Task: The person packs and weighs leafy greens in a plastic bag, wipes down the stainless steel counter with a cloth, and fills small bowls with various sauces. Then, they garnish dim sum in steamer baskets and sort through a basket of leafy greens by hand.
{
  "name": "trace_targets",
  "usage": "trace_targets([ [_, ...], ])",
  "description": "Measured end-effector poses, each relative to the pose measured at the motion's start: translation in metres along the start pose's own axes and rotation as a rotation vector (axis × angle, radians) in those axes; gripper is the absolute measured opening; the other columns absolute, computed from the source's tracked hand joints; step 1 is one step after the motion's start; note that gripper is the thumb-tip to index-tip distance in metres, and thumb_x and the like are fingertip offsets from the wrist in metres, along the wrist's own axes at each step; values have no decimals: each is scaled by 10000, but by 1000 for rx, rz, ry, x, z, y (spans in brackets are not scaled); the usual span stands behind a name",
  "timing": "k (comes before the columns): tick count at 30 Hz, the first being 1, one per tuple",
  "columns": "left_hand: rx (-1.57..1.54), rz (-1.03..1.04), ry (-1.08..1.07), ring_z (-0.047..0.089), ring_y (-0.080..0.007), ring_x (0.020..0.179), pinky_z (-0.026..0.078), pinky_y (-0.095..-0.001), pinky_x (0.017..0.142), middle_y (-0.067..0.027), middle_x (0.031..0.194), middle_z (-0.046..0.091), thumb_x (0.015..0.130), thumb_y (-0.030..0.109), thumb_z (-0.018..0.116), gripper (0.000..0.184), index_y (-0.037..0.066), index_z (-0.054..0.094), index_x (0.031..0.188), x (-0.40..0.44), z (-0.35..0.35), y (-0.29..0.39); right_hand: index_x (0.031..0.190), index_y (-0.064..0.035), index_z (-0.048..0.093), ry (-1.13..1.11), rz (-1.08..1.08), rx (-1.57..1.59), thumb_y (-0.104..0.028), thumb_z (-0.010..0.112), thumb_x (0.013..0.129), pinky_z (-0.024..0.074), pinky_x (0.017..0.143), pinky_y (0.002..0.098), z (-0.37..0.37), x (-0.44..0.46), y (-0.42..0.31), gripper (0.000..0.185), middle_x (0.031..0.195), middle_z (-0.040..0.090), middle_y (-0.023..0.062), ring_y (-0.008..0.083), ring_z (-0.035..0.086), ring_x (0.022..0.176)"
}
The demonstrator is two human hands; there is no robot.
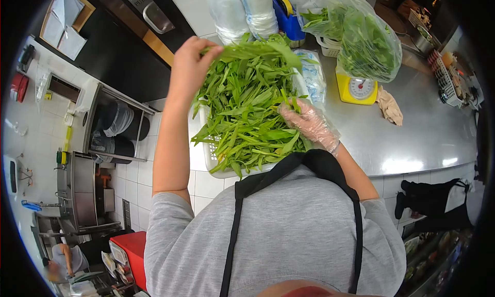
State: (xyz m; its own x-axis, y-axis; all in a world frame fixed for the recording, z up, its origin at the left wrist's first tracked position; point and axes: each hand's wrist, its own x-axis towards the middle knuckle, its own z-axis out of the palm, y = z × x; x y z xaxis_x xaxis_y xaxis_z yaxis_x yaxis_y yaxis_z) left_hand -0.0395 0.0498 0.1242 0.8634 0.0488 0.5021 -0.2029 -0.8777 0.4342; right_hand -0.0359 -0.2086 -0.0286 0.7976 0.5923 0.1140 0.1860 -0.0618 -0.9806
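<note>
A white plastic basket (210, 155) is heaped with long green leafy vegetables (247, 101). My bare left hand (197, 57) is at the far left of the heap, fingers pinched round the end of a leafy stalk (252, 50) that stretches right across the top. My right hand (308, 122), in a clear plastic glove, rests at the right side of the heap. Its fingers are closed around green stems that stick up between them.
On the steel counter (412, 132) stand a yellow scale (357, 89), a cloth (389, 106) and a clear bag of leaves (368, 44). Rolls of plastic bags (229, 16) and a blue tape dispenser (286, 21) stand behind the basket. Another person (77, 261) is at lower left.
</note>
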Motion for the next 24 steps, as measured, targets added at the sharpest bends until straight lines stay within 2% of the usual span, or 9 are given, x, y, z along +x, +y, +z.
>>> trace_targets([
  [1, -120, -11, 6, 468, -71, 654, 378, -222, 616, 18, 711, 512, 830, 198, 622, 201, -3, 628, 841, 4, -2, -12, 1157, -30, 487, 0, -3, -1, -219, 565, 895, 410, 648, 204, 0, 0, 0, 333, 912, 568, -13, 50, 459, 732],
  [7, -593, -269, -197, 412, -28, 614, 329, -180, 573, 57, 666, 517, 861, 286, 594, 250, 40, 622, 832, -8, 11, -29, 1095, -32, 542, 133, -1, -124, -245, 592, 874, 435, 675, 223, 4, -4, 1, 311, 897, 594, 15, 78, 520, 773],
  [9, -598, -309, -216, 417, -29, 629, 336, -179, 599, 60, 689, 521, 871, 292, 582, 255, 46, 606, 810, -12, 18, -27, 1061, -56, 581, -94, -101, -307, -332, 594, 837, 453, 739, 343, 0, -11, -61, 356, 915, 623, 111, 239, 591, 844],
  [10, -613, -286, -208, 420, -31, 618, 338, -186, 579, 52, 683, 530, 863, 284, 591, 249, 39, 617, 830, -15, 23, -26, 1061, -56, 581, -96, -99, -307, -332, 594, 837, 453, 739, 343, 0, -9, -66, 356, 915, 623, 111, 239, 591, 844],
  [12, -632, -261, -207, 423, -32, 608, 339, -192, 558, 44, 677, 539, 855, 276, 601, 246, 31, 627, 850, -20, 31, -18, 1046, -84, 599, -8, -518, -527, -275, 619, 805, 462, 729, 351, -2, -1, -73, 308, 933, 628, 113, 273, 594, 851],
  [13, -604, -243, -207, 430, -38, 615, 346, -195, 564, 41, 687, 547, 856, 278, 599, 249, 30, 623, 846, -23, 34, -13, 1039, -90, 601, 156, -563, -610, -229, 625, 788, 467, 724, 368, 0, 0, -81, 288, 953, 627, 119, 284, 595, 850],
  [16, -512, -237, -242, 451, -53, 630, 368, -200, 580, 29, 720, 574, 859, 286, 594, 255, 32, 611, 844, -31, 36, 1, 1040, -90, 599, 262, -337, -498, -206, 617, 794, 468, 726, 374, -14, 14, -106, 273, 936, 628, 129, 298, 595, 834],
  [19, -697, -182, -267, 451, -58, 640, 384, -209, 594, 30, 719, 533, 891, 279, 548, 249, 36, 575, 848, -39, 42, 6, 1050, -86, 598, 354, -271, -829, -199, 616, 792, 470, 738, 378, -26, 21, -104, 283, 933, 631, 134, 312, 596, 827],
  [24, -815, -199, -371, 412, -57, 671, 341, -203, 623, 36, 729, 445, 945, 285, 446, 236, 62, 509, 898, -49, 48, 1, 1088, -68, 573, 345, -213, -678, -222, 630, 783, 469, 766, 375, -38, 26, -93, 346, 981, 618, 168, 311, 594, 876],
])
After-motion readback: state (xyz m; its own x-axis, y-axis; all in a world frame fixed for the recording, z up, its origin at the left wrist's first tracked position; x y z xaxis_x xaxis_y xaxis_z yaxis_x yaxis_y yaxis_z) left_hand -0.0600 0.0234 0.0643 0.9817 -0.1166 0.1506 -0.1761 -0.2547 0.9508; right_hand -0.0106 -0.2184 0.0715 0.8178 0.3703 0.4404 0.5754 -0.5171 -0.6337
